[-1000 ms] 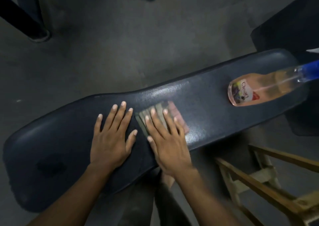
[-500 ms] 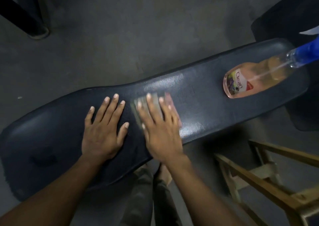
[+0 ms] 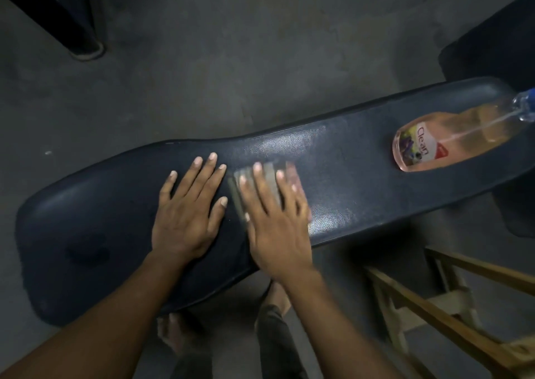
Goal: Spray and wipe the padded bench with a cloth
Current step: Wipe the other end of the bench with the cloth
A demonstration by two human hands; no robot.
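A long dark padded bench (image 3: 362, 181) runs from lower left to upper right. My right hand (image 3: 275, 222) lies flat on a folded grey-green and pink cloth (image 3: 267, 174) near the bench's middle, pressing it onto the pad; hand and cloth are motion-blurred. My left hand (image 3: 188, 213) rests palm down, fingers spread, on the bare pad just left of the cloth. A clear spray bottle (image 3: 445, 138) with pinkish liquid and a "Clean" label lies on its side at the bench's right end, its blue nozzle cut off by the frame edge.
A wooden frame (image 3: 451, 303) stands at the lower right beside the bench. A dark post with a round foot (image 3: 78, 40) stands on the grey floor at upper left. A dark object (image 3: 498, 40) fills the upper right. My legs show below the bench.
My right hand has slid the cloth back and forth a little on the pad's middle. The left hand stays planted beside it. The bottle has not moved on the bench.
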